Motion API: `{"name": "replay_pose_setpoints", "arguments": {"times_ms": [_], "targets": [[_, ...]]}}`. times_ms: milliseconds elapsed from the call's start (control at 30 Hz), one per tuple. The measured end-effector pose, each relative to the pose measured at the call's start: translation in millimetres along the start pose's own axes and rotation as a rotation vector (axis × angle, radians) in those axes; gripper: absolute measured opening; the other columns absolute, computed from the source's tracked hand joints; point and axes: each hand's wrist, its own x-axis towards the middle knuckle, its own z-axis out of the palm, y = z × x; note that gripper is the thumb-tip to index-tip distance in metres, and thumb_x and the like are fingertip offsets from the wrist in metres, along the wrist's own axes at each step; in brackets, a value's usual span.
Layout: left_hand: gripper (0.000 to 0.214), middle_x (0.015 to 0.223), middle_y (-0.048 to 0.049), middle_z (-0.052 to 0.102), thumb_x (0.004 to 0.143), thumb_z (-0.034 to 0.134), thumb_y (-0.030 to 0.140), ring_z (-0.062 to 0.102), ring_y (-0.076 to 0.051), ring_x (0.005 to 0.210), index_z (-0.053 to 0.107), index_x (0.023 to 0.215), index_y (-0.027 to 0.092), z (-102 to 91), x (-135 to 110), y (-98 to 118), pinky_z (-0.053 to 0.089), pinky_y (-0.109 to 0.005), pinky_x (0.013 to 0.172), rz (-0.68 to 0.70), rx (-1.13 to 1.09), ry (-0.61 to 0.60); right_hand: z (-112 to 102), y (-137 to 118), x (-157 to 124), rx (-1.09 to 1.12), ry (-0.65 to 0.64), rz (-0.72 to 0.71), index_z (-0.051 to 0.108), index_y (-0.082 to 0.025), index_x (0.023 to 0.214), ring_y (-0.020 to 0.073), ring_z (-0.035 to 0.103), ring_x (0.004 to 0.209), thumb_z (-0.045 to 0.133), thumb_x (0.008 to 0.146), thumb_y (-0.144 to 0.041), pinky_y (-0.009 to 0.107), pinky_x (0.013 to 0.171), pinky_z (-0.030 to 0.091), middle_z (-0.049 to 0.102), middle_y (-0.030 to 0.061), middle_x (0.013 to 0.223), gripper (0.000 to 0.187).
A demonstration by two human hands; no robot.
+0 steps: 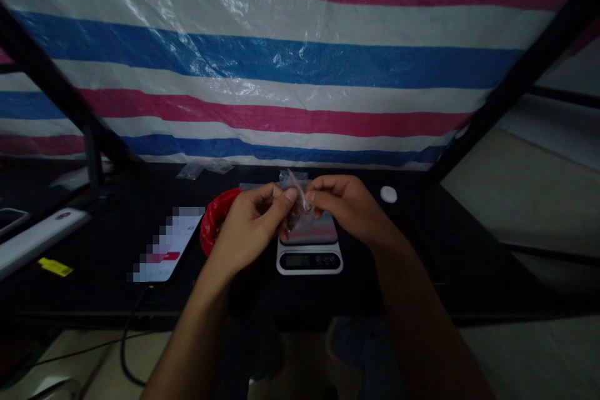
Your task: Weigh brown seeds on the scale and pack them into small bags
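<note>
Between my hands, above a white digital scale (309, 262), is a small clear plastic zip bag (305, 220) with something dark in its lower part, too small to name. My left hand (257, 219) pinches the bag's left side near the top, thumb uppermost. At the right end of the bag's upper edge, my right hand (345, 203) pinches with thumb and forefinger. The scale's metal plate shows partly beneath the bag, and its display is too dim to read. A red plastic bag (209, 225), opened like a bowl, stands beside my left hand and is partly hidden by it.
Several flat clear bags (191, 170) lie along the back of the black table (365, 300). A phone or tablet (171, 250) lies at left, near a yellow tag (56, 267) and a long white bar (42, 240). A round white object (388, 194) sits at right. A striped tarp (300, 62) hangs behind.
</note>
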Motion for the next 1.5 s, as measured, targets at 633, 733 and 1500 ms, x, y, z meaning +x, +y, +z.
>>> {"name": "replay_pose_setpoints", "arguments": {"times_ms": [633,733,1500], "targets": [[0.036,0.062,0.0023,0.058,0.099,0.054,0.043,0.056,-0.012,0.06,0.056,0.073,0.019,-14.1,-5.0,-4.0,0.043,-0.026,0.062,-0.073,0.021,-0.26,15.6,13.5,-4.6,0.02,-0.165,0.043,0.056,-0.02,0.073,0.0128,0.062,0.068,0.071,0.088,-0.04,0.028,0.066,0.053,0.062,-0.0016,0.069,0.03],[0.033,0.063,0.0021,0.058,0.099,0.055,0.039,0.055,-0.012,0.061,0.059,0.073,0.018,-15.0,-6.7,-3.1,0.043,-0.026,0.063,-0.064,0.053,-0.273,14.2,15.0,-3.6,0.004,-0.185,0.028,0.057,-0.019,0.071,0.0124,0.061,0.066,0.069,0.088,-0.037,0.028,0.065,0.053,0.062,-0.0015,0.067,0.028],[0.021,0.08,-0.0019,0.065,0.086,0.064,0.039,0.06,-0.016,0.071,0.06,0.081,0.019,-21.5,-11.3,4.5,0.048,-0.026,0.064,0.147,0.281,-0.007,1.3,8.8,-6.2,-0.191,-0.141,-0.059,0.058,-0.02,0.063,0.0143,0.06,0.066,0.053,0.085,-0.022,0.029,0.064,0.048,0.063,-0.0009,0.066,0.023]]}}
